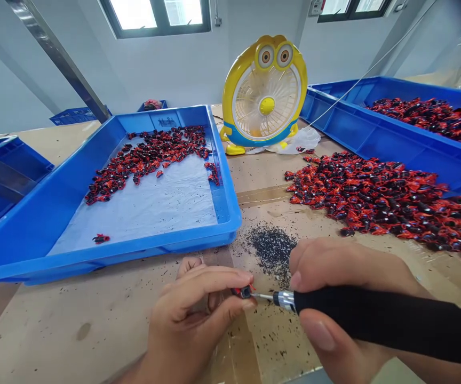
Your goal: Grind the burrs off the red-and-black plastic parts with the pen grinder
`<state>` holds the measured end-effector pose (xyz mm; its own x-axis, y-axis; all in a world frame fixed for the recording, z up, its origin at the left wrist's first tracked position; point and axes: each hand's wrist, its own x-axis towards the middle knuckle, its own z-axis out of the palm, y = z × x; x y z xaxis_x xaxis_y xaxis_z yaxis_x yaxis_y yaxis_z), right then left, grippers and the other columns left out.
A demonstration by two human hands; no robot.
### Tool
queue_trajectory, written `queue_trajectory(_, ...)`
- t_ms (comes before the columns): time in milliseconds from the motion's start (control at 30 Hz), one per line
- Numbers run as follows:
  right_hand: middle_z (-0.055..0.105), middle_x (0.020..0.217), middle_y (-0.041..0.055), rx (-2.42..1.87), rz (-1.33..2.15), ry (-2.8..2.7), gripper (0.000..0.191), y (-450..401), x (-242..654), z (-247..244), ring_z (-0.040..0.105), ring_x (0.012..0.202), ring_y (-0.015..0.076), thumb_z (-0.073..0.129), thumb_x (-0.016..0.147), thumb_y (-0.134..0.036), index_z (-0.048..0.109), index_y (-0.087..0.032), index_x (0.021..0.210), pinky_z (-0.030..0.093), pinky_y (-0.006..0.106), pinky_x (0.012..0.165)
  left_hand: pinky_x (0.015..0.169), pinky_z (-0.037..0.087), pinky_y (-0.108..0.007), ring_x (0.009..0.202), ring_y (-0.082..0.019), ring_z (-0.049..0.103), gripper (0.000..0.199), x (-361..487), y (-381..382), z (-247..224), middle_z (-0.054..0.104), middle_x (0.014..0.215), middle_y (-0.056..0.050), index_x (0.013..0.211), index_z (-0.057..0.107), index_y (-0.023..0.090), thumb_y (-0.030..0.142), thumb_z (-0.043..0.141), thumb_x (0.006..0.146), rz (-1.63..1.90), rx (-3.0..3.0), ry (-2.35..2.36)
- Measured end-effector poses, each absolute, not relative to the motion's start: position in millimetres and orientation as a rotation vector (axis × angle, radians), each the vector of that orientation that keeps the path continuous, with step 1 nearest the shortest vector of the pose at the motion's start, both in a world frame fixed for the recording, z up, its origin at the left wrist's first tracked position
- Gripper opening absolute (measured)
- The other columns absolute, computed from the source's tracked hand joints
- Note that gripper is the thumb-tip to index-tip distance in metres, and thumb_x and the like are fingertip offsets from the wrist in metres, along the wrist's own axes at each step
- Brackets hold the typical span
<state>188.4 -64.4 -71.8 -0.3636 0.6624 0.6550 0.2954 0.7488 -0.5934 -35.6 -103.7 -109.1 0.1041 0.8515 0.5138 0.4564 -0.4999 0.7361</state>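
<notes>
My left hand (198, 314) pinches a small red-and-black part (245, 292) between thumb and fingers, low in the middle of the view. From the right, my right hand (346, 298) grips a black pen-shaped tool (382, 320) with a silver collar. The tool's thin metal tip reaches the end of the part; whether it goes inside is too small to tell. Just beyond my hands lies a scatter of dark crumbs (272, 248). A big heap of similar red-and-black parts (374, 197) covers the table on the right.
A blue tray (134, 242) at the left holds more parts on a white sheet. Another blue tray (378, 125) with parts stands at the back right. Between them is a yellow fan (267, 96). A metal post (60, 58) slants at the upper left.
</notes>
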Motion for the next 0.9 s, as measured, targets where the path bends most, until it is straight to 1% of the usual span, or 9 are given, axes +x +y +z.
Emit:
queue_trajectory(67, 0.07, 0.066, -0.0005, -0.644, 0.479, -1.963, 0.018, -62.8, 188.6, -74.7, 0.07, 0.057, 0.0183, 0.081, 0.086, -0.028, 0.066, -0.028, 0.096, 0.057, 0.03, 0.048, 0.071, 0.052, -0.035, 0.078, -0.015, 0.082, 0.014, -35.4, -103.2, -108.5, 0.088, 0.093, 0.008, 0.106, 0.081, 0.035, 0.028, 0.087, 0.095, 1.37, 2.001, 1.268)
queue_trajectory(100, 0.07, 0.066, -0.0015, -0.601, 0.484, -1.968, 0.019, -61.7, 188.5, -76.0, 0.068, 0.054, 0.0163, 0.077, 0.085, -0.022, 0.064, -0.027, 0.098, 0.057, 0.029, 0.048, 0.07, 0.053, -0.034, 0.078, -0.015, 0.082, 0.016, -35.3, -103.1, -108.4, 0.088, 0.093, 0.007, 0.105, 0.081, 0.034, 0.026, 0.088, 0.094, 1.372, 1.999, 1.261)
queue_trajectory(200, 0.071, 0.068, -0.0023, -0.526, 0.495, -1.996, 0.024, -58.6, 187.8, -78.7, 0.066, 0.055, 0.0125, 0.072, 0.078, -0.014, 0.062, -0.023, 0.098, 0.055, 0.025, 0.05, 0.073, 0.056, -0.03, 0.078, -0.014, 0.082, 0.016, -35.3, -103.1, -108.6, 0.089, 0.093, 0.007, 0.104, 0.081, 0.032, 0.022, 0.088, 0.093, 1.388, 2.024, 1.231)
queue_trajectory(367, 0.071, 0.068, -0.0029, -0.535, 0.496, -2.041, 0.024, -56.0, 187.9, -77.7, 0.066, 0.057, 0.0114, 0.073, 0.077, -0.013, 0.062, -0.022, 0.097, 0.054, 0.023, 0.051, 0.078, 0.054, -0.032, 0.079, -0.013, 0.081, 0.018, -36.0, -102.5, -108.5, 0.089, 0.095, 0.008, 0.105, 0.081, 0.033, 0.019, 0.085, 0.094, 1.374, 2.069, 1.235)
queue_trajectory(567, 0.072, 0.069, -0.0031, -0.522, 0.523, -2.02, 0.027, -55.2, 187.1, -76.6, 0.067, 0.057, 0.0118, 0.077, 0.079, -0.014, 0.064, -0.022, 0.1, 0.055, 0.023, 0.05, 0.076, 0.053, -0.033, 0.079, -0.014, 0.082, 0.021, -37.2, -102.2, -108.6, 0.088, 0.094, 0.008, 0.106, 0.082, 0.033, 0.017, 0.085, 0.093, 1.363, 2.064, 1.244)
queue_trajectory(700, 0.073, 0.071, -0.0022, -0.506, 0.541, -2.008, 0.028, -54.5, 184.6, -77.0, 0.07, 0.059, 0.0119, 0.079, 0.079, -0.014, 0.065, -0.021, 0.102, 0.056, 0.022, 0.052, 0.077, 0.051, -0.035, 0.08, -0.015, 0.081, 0.02, -38.1, -102.8, -110.5, 0.088, 0.095, 0.007, 0.109, 0.081, 0.035, 0.021, 0.085, 0.095, 1.367, 2.073, 1.246)
queue_trajectory(900, 0.071, 0.069, -0.0034, -0.539, 0.509, -1.998, 0.022, -58.4, 187.7, -76.6, 0.068, 0.056, 0.0111, 0.076, 0.08, -0.015, 0.065, -0.022, 0.097, 0.057, 0.022, 0.051, 0.081, 0.055, -0.029, 0.084, -0.012, 0.082, 0.022, -38.3, -103.8, -110.8, 0.089, 0.098, 0.009, 0.111, 0.082, 0.035, 0.021, 0.086, 0.094, 1.379, 2.003, 1.251)
